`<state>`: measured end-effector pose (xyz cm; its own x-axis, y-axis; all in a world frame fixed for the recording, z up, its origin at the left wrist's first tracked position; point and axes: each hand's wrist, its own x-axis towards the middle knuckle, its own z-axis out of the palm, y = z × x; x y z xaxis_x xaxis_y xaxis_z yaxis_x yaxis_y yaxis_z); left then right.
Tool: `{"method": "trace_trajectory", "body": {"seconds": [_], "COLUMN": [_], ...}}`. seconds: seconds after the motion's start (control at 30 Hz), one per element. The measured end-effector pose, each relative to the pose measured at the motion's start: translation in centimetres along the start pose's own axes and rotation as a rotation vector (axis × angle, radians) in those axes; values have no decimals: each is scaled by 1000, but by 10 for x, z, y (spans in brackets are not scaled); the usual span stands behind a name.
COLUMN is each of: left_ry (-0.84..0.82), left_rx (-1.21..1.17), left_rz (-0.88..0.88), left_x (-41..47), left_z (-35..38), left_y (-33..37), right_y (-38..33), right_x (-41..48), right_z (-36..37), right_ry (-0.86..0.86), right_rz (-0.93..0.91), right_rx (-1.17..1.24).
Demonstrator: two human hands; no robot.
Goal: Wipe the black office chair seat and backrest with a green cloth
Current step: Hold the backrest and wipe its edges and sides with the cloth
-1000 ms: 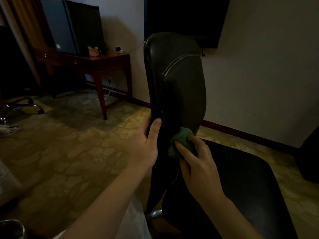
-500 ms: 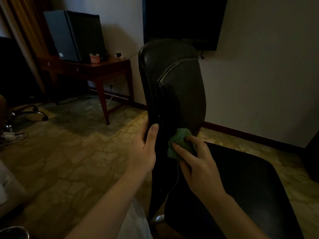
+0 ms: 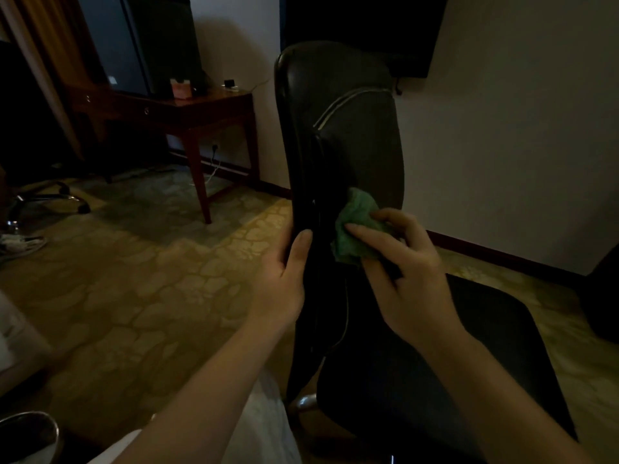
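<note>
The black office chair stands in front of me, seen side-on, its backrest (image 3: 348, 135) upright and its seat (image 3: 485, 356) stretching to the right. My left hand (image 3: 284, 276) grips the backrest's rear edge, thumb along the front side. My right hand (image 3: 402, 272) holds a bunched green cloth (image 3: 355, 226) and presses it against the lower front of the backrest, just above the seat.
A wooden desk (image 3: 201, 108) with a dark monitor (image 3: 157, 45) stands against the wall at the left. A wall-mounted screen (image 3: 368, 21) hangs behind the chair. Another chair's wheeled base (image 3: 50, 195) and a shoe (image 3: 20, 242) lie on the patterned carpet at far left.
My right hand has slid the green cloth a little upward along the lower backrest. My left hand keeps its grip on the backrest edge.
</note>
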<state>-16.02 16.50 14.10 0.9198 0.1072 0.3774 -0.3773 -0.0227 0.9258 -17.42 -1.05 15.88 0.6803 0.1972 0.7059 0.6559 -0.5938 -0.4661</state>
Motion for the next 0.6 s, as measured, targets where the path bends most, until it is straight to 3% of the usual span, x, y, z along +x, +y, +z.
{"method": "trace_trajectory", "body": {"seconds": [0.1,0.37,0.6], "left_ry": [-5,-24,-13], "left_rx": [-47,33,39], "left_rz": [-46,-99,-116], "left_x": [-4,-24,-25], "left_z": [-1,-4,-4], "left_y": [-8,-32,-34], "right_y": [13,35,30], "right_x": [-12,-75,-69], "right_z": [12,36,29], "right_ry": [-88,-128,22], "right_rz": [-45,33,69], "right_rx": [-143,-254,-152]}}
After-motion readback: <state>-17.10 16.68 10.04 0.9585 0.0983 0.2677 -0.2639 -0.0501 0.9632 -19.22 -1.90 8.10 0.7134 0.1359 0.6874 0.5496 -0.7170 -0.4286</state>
